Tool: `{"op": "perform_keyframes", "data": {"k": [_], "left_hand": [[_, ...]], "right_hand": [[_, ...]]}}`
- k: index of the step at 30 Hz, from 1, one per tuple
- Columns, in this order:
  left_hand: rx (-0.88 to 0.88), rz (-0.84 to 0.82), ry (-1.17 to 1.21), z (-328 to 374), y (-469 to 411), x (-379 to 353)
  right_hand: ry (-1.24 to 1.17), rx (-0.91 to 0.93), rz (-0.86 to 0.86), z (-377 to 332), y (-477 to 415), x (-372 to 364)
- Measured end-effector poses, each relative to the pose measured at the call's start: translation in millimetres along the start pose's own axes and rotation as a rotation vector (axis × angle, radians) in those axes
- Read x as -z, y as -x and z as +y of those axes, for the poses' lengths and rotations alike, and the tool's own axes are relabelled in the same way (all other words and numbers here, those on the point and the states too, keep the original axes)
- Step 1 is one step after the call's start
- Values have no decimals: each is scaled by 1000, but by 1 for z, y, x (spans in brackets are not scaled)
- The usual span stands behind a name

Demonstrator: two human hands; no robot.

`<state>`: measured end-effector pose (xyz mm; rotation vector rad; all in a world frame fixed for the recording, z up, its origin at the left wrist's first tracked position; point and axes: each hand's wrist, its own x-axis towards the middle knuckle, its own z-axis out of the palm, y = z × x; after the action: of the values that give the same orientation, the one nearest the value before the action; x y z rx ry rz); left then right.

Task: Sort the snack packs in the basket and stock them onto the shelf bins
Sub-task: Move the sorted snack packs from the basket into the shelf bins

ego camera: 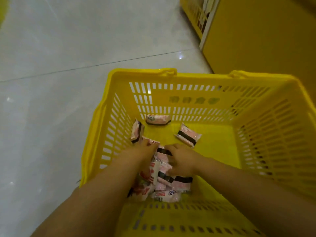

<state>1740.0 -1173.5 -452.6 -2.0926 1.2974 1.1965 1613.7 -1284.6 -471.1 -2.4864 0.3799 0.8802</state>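
Near basket (142,73) left wall: left hand (145,151) down on heaped snack packs (162,182), grip impossible to tell. Beside it: right hand (181,162), fingers curled round top pack (164,151). Beyond, toward basket's far wall: three loose packs (158,119), two nearer left hand.

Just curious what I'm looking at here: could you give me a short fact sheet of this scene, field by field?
Container: yellow basket on a pale tiled floor
Main contents: pile of snack packs, pink-and-white with black bands, near left corner
Loose packs: far-wall pack; left-wall pack, leaning; centre pack, lying flat
Left hand: on the pile, grip unclear
Right hand: fingers curled round the top pack
Nearby: yellow shelf unit, upper right
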Motion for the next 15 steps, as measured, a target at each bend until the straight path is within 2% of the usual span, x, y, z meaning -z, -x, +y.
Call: {"op": "perform_keyframes", "data": {"k": [3,6,10,15], "left_hand": [[70,-39,41,-3,-9,-7],[72,63,75,-5,-13,-12],[54,102,140,-8,-18,-17],[-24,153,239,-1,-22,-18]], "right_hand": [[45,-33,81,-1,-12,-15],[42,-87,152,-2,-15,-23],[-95,-193,49,5,-11,-20],[-216,-140,-14,37,6,1]]}}
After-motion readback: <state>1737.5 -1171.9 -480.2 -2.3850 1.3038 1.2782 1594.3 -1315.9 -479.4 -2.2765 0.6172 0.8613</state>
